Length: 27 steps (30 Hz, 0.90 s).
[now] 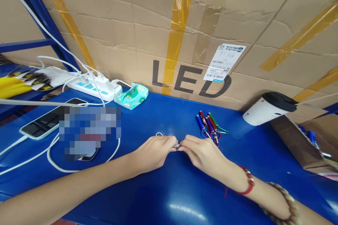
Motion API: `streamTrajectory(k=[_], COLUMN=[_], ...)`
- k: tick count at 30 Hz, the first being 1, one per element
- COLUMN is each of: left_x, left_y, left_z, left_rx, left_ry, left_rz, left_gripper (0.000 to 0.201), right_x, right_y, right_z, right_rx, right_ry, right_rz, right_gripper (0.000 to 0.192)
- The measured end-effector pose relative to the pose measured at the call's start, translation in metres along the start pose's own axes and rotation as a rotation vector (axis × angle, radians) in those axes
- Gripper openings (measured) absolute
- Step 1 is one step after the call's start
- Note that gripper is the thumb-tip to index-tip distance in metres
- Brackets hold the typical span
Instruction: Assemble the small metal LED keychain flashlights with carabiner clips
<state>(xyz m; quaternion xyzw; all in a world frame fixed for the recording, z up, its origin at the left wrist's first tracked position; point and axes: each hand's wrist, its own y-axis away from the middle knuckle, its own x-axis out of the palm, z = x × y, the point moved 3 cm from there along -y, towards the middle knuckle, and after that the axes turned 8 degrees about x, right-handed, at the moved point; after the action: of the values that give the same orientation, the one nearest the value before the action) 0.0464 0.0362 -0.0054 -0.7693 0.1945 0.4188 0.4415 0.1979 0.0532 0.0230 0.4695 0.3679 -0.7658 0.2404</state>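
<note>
The left hand (154, 151) and right hand (203, 151) pinch a small, silvery metal piece (176, 146), mostly hidden between them. Pixelation masks an object (89, 130) on the glossy blue bench (163, 186).

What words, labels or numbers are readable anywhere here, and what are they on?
"LED": big black letters on the cardboard box.
White label on the box: printed text and barcodes, too small and blurred to read.
Green packet: print too small to read.
White cup: small dark marks, unreadable.
</note>
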Motion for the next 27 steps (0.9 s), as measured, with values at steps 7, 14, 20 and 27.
streamTrajectory(k=[7, 14, 20, 27], left_x=[-0.010, -0.013, -0.013, -0.011], left_y=[0.000, -0.001, -0.002, -0.003], left_z=[-0.014, -0.014, -0.007, -0.006], left_rx=[0.194, 0.199, 0.116, -0.029], left_ry=[-0.188, -0.272, -0.128, -0.061], left_rz=[-0.111, -0.060, -0.055, -0.098], left_gripper=[0.018, 0.025, 0.020, 0.022], right_x=[0.000, 0.013, 0.022, 0.027], right_y=[-0.001, -0.001, 0.000, 0.000], right_z=[0.005, -0.002, -0.011, -0.012], right_rx=[0.661, 0.819, 0.949, 0.908], right_ry=[-0.874, -1.362, -1.565, -1.468], right_rz=[0.461, 0.586, 0.623, 0.593], right_gripper=[0.034, 0.041, 0.040, 0.052])
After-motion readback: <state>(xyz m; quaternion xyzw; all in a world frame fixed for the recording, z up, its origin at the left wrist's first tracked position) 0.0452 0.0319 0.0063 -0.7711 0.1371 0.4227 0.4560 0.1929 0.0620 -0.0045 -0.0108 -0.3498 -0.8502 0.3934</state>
